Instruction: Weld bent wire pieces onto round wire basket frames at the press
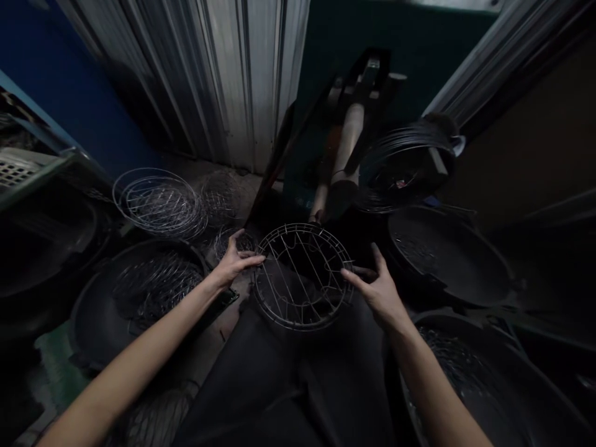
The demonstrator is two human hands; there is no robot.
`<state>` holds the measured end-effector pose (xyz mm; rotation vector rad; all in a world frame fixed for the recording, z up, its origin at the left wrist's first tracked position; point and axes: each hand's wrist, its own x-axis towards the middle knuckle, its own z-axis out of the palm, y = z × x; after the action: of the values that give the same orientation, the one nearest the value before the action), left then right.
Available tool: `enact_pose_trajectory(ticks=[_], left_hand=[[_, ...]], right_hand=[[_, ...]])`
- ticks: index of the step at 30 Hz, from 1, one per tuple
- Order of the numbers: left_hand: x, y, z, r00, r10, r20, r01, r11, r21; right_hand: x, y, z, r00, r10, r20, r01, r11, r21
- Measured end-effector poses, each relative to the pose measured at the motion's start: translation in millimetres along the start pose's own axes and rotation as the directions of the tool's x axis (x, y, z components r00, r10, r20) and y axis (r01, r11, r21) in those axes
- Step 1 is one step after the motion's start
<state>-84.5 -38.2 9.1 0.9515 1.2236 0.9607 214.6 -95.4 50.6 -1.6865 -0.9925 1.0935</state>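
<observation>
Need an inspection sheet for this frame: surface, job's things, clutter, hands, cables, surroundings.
Surface: no bench seen; the work sits over the person's lap, in dark trousers.
Job's things: round wire basket, open side facing the camera, held at its rim.
Clutter: stack of wire baskets at left; left tub and right tub, both black, with wire pieces inside.
Hands: left hand grips the basket's left rim; right hand grips its right rim.
Cables: nothing seen; only a wire coil on a reel, upper right.
Surroundings: corrugated metal wall; machine with a roller ahead; dim light.
</observation>
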Motion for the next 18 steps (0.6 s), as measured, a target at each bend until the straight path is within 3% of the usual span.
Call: enact_pose_trajectory(ticks=[10,18], left_hand=[[-10,21,7,1.000,0.007,0.009,-0.007,0.999,0.039],[10,24,14,1.000,0.002,-0.016,-0.001,0.999,0.037]], right_hand=[[0,-26,-5,1.000,-0.006,-0.011,0.005,0.995,-0.102],[23,-23,-1,0.999,-0.033,-0.042,0.031,0.998,-0.046]])
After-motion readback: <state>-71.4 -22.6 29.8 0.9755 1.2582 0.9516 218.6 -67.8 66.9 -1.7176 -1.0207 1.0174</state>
